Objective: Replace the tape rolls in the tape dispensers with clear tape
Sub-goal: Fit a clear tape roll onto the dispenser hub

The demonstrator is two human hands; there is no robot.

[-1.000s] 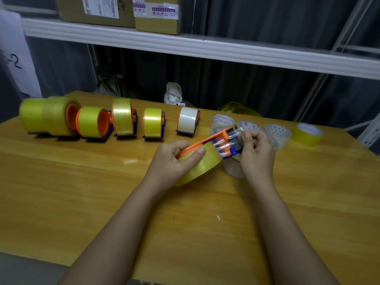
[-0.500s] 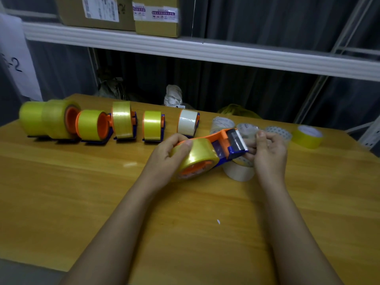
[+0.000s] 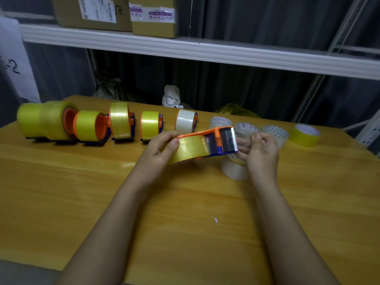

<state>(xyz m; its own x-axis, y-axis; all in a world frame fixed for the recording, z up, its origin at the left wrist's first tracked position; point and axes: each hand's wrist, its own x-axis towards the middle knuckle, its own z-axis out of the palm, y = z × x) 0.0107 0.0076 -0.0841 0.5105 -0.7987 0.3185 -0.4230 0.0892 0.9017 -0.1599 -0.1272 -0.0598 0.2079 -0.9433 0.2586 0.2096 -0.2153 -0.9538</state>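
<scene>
Wooden desk under a white shelf with cardboard boxes, dark curtains behind. The left hand curls round the yellow tape roll in the orange dispenser, held above the desk; the right hand, fingers bent, pinches at its cutter end. Clear tape rolls stand just behind.

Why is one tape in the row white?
In the row of dispensers, most hold yellow tape; the rightmost one holds a whitish roll, so it stands out. Nothing looks spilled or broken.
</scene>
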